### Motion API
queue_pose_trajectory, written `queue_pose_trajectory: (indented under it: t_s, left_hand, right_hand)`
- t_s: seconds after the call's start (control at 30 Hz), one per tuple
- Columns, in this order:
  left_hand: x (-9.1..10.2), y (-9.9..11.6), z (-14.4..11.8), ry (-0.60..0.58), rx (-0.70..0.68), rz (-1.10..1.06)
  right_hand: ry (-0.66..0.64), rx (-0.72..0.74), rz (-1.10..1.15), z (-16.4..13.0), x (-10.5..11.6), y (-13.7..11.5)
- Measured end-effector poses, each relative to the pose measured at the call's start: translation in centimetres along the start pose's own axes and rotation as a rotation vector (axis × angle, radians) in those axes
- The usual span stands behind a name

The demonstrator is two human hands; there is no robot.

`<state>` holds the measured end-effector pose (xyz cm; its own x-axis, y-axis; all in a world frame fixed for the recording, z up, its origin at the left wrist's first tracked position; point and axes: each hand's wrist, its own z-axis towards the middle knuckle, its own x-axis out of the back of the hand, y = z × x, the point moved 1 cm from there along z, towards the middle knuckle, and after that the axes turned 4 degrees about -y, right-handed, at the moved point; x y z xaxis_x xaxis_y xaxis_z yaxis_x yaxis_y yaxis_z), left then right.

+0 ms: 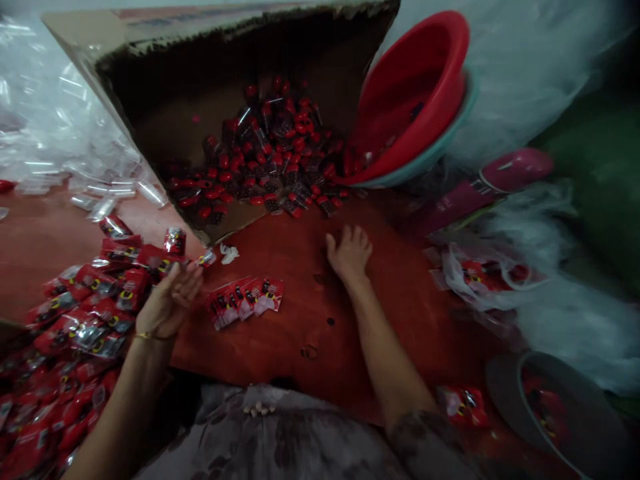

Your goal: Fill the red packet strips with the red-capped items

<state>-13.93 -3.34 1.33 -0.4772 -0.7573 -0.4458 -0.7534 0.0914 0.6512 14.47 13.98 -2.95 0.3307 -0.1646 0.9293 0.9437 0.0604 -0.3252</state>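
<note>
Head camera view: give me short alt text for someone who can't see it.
A person's right hand rests flat on a red table near a tipped cardboard box spilling small red items. The left hand hovers open beside a fanned row of packets, next to a packet heap.

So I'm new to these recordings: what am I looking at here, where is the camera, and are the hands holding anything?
There is no machine here. A person wears the camera on the head, so you look down along both bare arms onto a red table.

The left hand hangs open, palm up, at the edge of a big pile of red packets, holding nothing that shows. The right hand rests flat on the table, empty.

Between the hands lies a short row of packets. Behind them a cardboard box lies tipped on its side, small red items spilling from it. Beside it leans a red basin. Clear plastic bags lie far left.
</note>
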Motion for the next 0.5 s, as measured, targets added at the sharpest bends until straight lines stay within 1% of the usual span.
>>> queue_pose_trajectory:
  t_s: [0.03, 0.07, 0.1, 0.17, 0.2, 0.23, 0.27, 0.37, 0.4, 0.43, 0.47, 0.5]
  left_hand:
    - [0.6, 0.8, 0.3, 0.041, -0.034, -0.039]
    - [1.0, 1.2, 0.5, 0.057, -0.051, -0.069]
    - [1.2, 1.2, 0.6, 0.049, -0.058, -0.080]
    - [1.0, -0.1, 0.4, -0.028, -0.060, -0.007]
    - [0.5, -1.2, 0.2, -0.082, -0.083, 0.091]
    - [-0.1, -2.4, -0.1, -0.142, -0.131, 0.233]
    - [-0.8, -3.7, -0.4, -0.217, -0.223, 0.417]
    - [-3.1, -7.3, -0.8, -0.494, -0.620, 1.127]
    - [-3.8, -8.2, -0.7, -0.555, -0.745, 1.343]
    - [-4.2, -8.9, -0.5, -0.593, -0.846, 1.527]
    - [-4.6, -9.4, -0.3, -0.606, -0.922, 1.670]
    - [-4.8, -9.8, 0.0, -0.604, -0.970, 1.775]
  right_hand:
    - [-0.031, -0.005, -0.026, 0.7, -0.3, 1.4]
    - [-0.052, 0.042, -0.034, 0.9, -0.5, 2.5]
    - [-0.058, 0.094, -0.031, 0.6, -0.7, 3.4]
    - [-0.055, 0.217, -0.007, -1.2, -0.8, 4.2]
    - [-0.048, 0.266, 0.006, -2.5, -0.8, 4.3]
    - [-0.045, 0.308, 0.020, -3.9, -0.7, 4.2]
    - [-0.044, 0.341, 0.032, -5.3, -0.6, 4.0]
    - [-0.038, 0.391, 0.072, -9.0, -0.2, 3.4]
    - [-0.030, 0.395, 0.086, -10.0, 0.0, 3.2]
    - [-0.019, 0.398, 0.102, -10.8, 0.2, 3.1]
    - [-0.005, 0.402, 0.119, -11.4, 0.4, 2.9]
    - [0.010, 0.409, 0.139, -12.0, 0.6, 2.7]
